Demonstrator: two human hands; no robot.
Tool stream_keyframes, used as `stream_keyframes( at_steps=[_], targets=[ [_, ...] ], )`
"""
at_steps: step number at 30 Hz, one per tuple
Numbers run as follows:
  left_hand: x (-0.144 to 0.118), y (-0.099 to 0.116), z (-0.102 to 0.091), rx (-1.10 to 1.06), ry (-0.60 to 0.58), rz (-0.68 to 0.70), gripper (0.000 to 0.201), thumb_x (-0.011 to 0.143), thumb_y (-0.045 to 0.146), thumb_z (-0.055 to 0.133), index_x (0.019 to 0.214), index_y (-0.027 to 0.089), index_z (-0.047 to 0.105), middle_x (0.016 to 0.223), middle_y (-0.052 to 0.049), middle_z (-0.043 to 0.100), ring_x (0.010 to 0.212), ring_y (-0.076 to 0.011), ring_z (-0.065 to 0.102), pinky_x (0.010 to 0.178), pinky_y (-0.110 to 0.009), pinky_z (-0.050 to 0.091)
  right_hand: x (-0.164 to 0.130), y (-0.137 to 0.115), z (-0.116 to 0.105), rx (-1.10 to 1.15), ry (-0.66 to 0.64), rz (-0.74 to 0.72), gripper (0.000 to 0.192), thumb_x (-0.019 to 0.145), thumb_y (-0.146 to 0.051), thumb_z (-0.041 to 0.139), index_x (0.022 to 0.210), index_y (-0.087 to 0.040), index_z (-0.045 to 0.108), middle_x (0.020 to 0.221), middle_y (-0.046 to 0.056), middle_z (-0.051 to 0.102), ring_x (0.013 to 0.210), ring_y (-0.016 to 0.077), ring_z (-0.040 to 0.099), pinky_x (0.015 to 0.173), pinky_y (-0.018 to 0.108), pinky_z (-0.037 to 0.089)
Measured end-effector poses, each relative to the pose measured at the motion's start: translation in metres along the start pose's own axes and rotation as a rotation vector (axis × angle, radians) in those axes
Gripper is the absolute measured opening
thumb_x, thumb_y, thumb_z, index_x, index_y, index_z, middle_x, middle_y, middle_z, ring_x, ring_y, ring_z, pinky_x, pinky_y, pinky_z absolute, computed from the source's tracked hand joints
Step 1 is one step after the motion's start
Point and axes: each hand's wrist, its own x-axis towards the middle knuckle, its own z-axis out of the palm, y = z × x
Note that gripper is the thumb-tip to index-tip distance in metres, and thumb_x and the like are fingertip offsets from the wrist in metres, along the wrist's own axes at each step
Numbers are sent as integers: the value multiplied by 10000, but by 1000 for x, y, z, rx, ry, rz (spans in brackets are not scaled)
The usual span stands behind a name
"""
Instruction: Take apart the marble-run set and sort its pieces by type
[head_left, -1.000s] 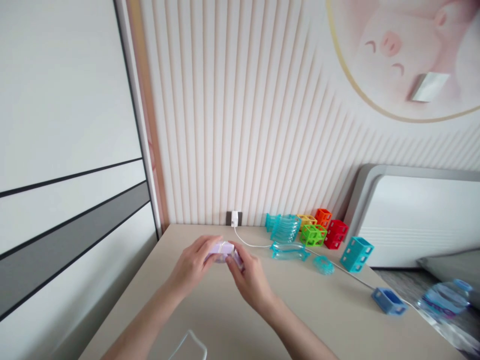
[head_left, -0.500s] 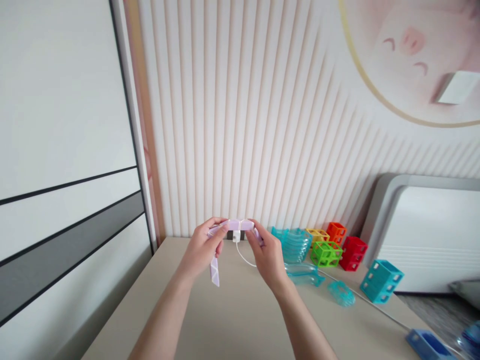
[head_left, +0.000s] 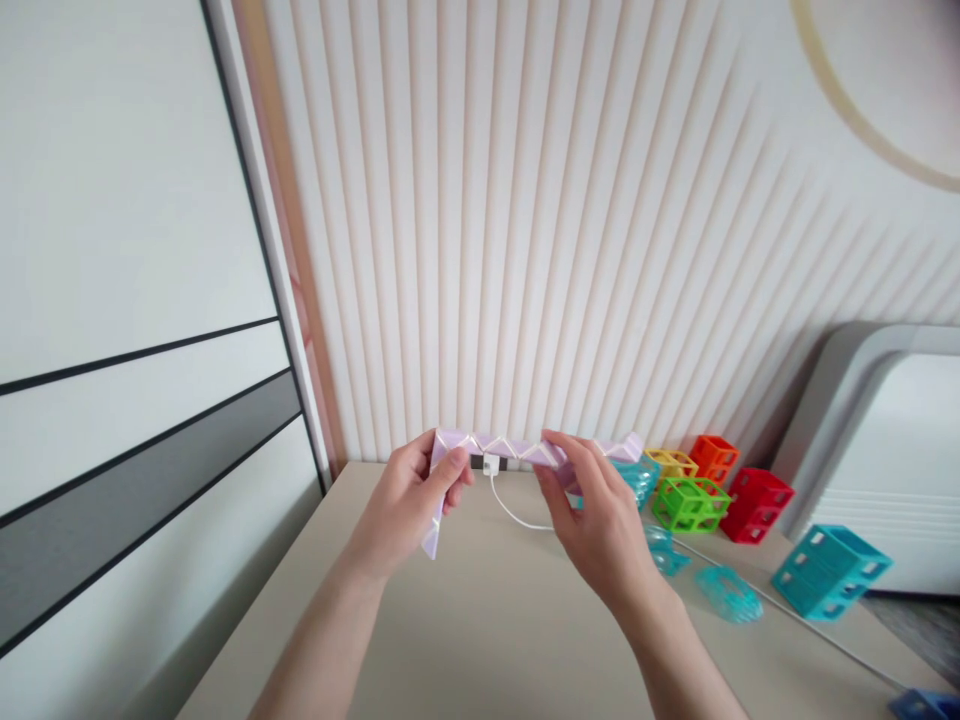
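A pale purple twist-snake toy (head_left: pixel 517 448) made of triangular wedges stretches out level above the beige table (head_left: pixel 487 630). My left hand (head_left: pixel 409 500) grips its left end, where a short section hangs down. My right hand (head_left: pixel 596 510) pinches the toy further right, with the toy's right tip sticking out past my fingers. Both hands are raised off the table in front of the ribbed wall.
A white charger (head_left: pixel 491 465) sits in a wall socket, its cable (head_left: pixel 795 610) trailing right across the table. Beyond my right hand lie clear teal pieces (head_left: pixel 724 592), green (head_left: pixel 690 503), orange (head_left: pixel 712 457) and red (head_left: pixel 759 497) open cubes, and a teal block (head_left: pixel 829 570). A wardrobe stands at the left.
The purple toy was lifted from the table and unfolded from a compact bundle into a long strip. My hands rose and moved apart. The view tilted upward.
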Motion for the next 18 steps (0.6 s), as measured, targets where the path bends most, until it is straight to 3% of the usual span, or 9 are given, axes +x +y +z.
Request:
stream_keyframes(
  at_steps=[2, 6, 9, 13, 18],
  targets=[
    [-3, 1, 2, 112, 29, 82, 353, 973, 532, 587, 974, 184, 643, 788, -2, 629, 615, -114, 491, 568, -223, 394, 3, -10, -10, 135, -155, 100, 312, 1008, -346, 578, 1300, -241, 613, 1157, 98, 703, 950, 214, 682, 752, 287, 544],
    [-9, 9, 6, 301, -183, 250, 320, 968, 477, 622, 1125, 199, 654, 862, -8, 661, 726, -142, 557, 667, -233, 428, 7, -30, -34, 286, -449, 185, 283, 1014, -444, 561, 1090, -211, 704, 887, 42, 712, 747, 171, 639, 662, 251, 489],
    [-14, 13, 12, 351, -237, 349, 294, 982, 466, 603, 1109, 206, 659, 852, -5, 669, 691, -133, 561, 638, -223, 420, 6, -39, -44, 301, -484, 242, 385, 1041, -475, 489, 901, -186, 701, 701, 11, 648, 624, 147, 564, 581, 238, 407],
    [-17, 11, 21, 367, -149, 467, 353, 1006, 526, 527, 1043, 196, 649, 765, 4, 643, 586, -115, 525, 542, -220, 390, 2, -45, -47, 317, -485, 302, 453, 1054, -500, 439, 815, -188, 665, 621, -18, 562, 558, 122, 457, 544, 249, 313],
    [-17, 6, 20, 644, -43, 905, 424, 1022, 556, 475, 1104, 166, 619, 786, -34, 704, 627, -136, 626, 597, -238, 451, 0, -50, -50, 418, -576, 393, 536, 1058, -547, 391, 673, -194, 513, 580, -47, 452, 548, 97, 371, 526, 252, 261]
  ],
)
